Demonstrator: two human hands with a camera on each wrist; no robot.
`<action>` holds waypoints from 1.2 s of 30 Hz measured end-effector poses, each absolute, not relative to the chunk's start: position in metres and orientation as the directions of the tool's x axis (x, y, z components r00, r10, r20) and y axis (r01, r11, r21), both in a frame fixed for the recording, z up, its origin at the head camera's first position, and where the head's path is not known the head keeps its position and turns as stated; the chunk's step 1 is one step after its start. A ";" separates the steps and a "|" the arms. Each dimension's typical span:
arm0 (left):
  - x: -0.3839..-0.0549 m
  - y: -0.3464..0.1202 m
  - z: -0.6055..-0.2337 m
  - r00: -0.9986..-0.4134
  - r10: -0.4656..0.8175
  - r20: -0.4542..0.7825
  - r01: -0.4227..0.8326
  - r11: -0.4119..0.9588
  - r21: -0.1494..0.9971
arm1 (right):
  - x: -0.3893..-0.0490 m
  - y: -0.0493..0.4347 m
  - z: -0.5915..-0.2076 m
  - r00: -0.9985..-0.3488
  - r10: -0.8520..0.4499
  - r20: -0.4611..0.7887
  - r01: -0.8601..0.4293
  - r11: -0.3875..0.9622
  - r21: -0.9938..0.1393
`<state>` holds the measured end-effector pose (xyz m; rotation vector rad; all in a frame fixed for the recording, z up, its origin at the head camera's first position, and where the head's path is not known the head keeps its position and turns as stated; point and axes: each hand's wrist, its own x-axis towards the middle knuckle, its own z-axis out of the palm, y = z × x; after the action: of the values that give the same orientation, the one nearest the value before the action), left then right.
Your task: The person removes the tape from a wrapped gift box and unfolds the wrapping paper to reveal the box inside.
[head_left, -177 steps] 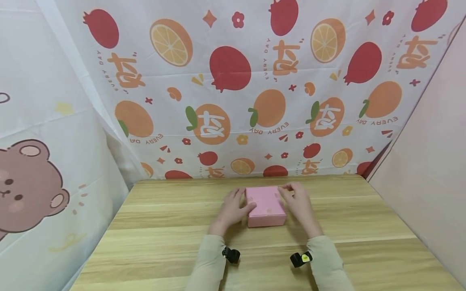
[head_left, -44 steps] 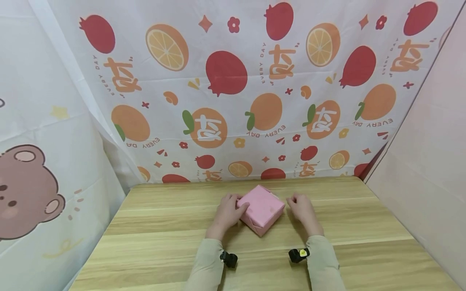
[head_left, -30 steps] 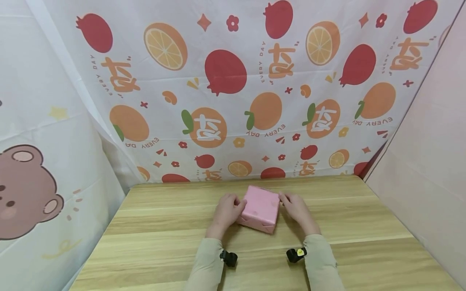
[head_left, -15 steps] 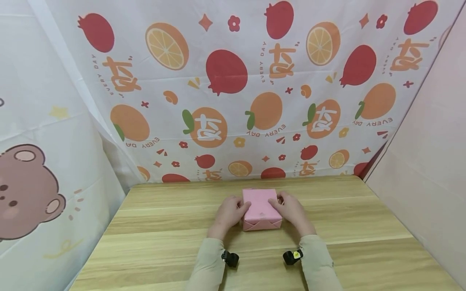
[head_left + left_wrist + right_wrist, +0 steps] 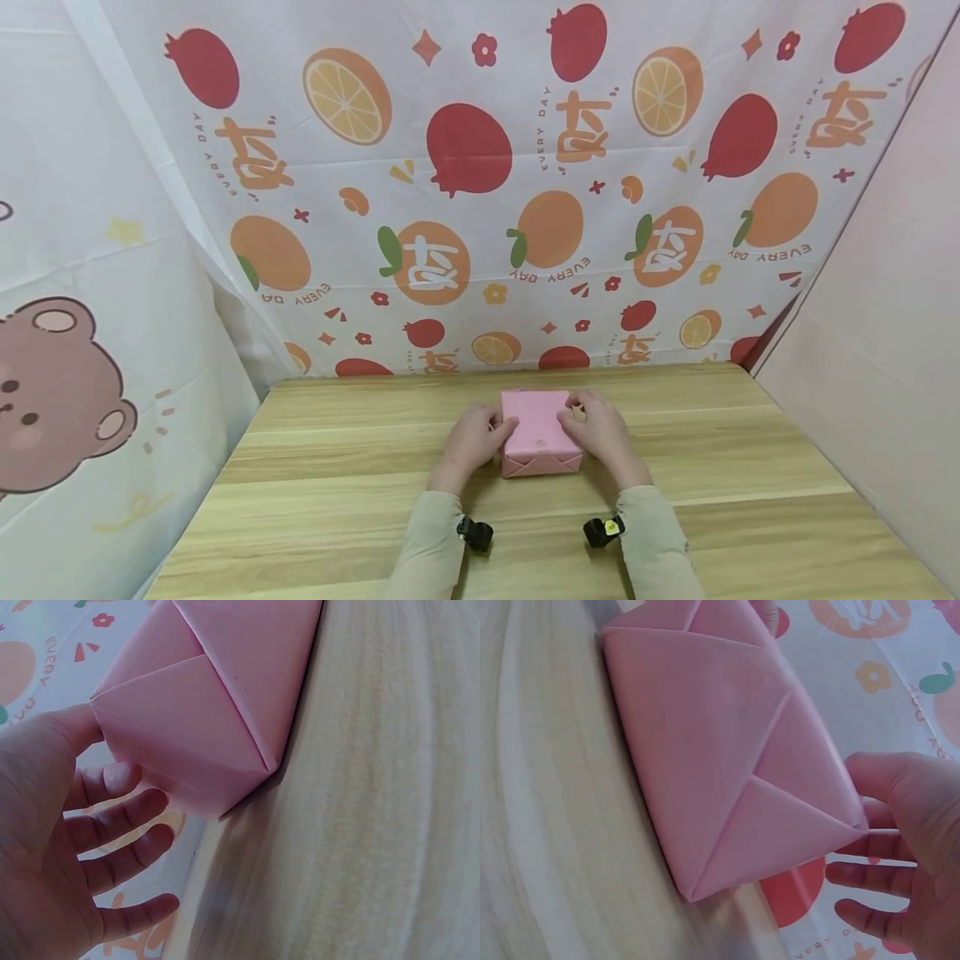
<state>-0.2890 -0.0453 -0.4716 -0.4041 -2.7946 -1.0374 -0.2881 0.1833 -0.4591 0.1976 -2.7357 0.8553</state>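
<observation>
A pink paper-wrapped box lies flat on the wooden table, its folded end with triangular flaps facing me. At its left side my left hand rests, thumb over the top edge. The left wrist view shows that hand's fingers spread and relaxed beside the box, most of them apart from it. My right hand is at the right side, its thumb touching the top edge. Seen from the right wrist, its fingers are loosely extended near the corner, partly hidden by the box.
The wooden table reaches back to a white curtain printed with fruit. A bear-print curtain hangs at the left, and a pale wall stands at the right. Small black cameras sit on both wrists.
The box has been turned through a diagonal position and stands square again, a folded end now facing me. In the last half second the right thumb has slid back towards the box's edge.
</observation>
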 end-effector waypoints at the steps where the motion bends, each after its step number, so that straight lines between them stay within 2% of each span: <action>1: -0.289 -0.045 -0.472 -0.955 0.204 0.215 0.295 0.727 0.621 | -0.288 0.183 -0.459 -0.954 -0.058 0.295 -0.214 0.820 -0.532; 8: -0.290 -0.046 -0.472 -0.955 0.206 0.213 0.295 0.725 0.622 | -0.289 0.183 -0.459 -0.916 -0.106 0.387 -0.289 0.842 -0.456; 11: -0.290 -0.046 -0.472 -0.956 0.204 0.211 0.292 0.721 0.629 | -0.288 0.184 -0.458 -0.908 -0.099 0.408 -0.300 0.833 -0.465; 15: -0.289 -0.046 -0.472 -0.957 0.202 0.208 0.289 0.721 0.630 | -0.287 0.186 -0.457 -0.914 -0.097 0.395 -0.296 0.824 -0.483; 30: -0.288 -0.046 -0.473 -0.957 0.202 0.210 0.291 0.713 0.638 | -0.292 0.182 -0.464 -0.888 -0.163 0.430 -0.343 0.857 -0.384; 36: -0.287 -0.046 -0.473 -0.955 0.207 0.212 0.295 0.701 0.649 | -0.291 0.181 -0.466 -0.892 -0.125 0.435 -0.318 0.858 -0.404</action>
<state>-0.2867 -0.0460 -0.4727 -0.4125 -2.7829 -1.0947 -0.2913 0.1811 -0.4660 0.3284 -2.6340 0.6684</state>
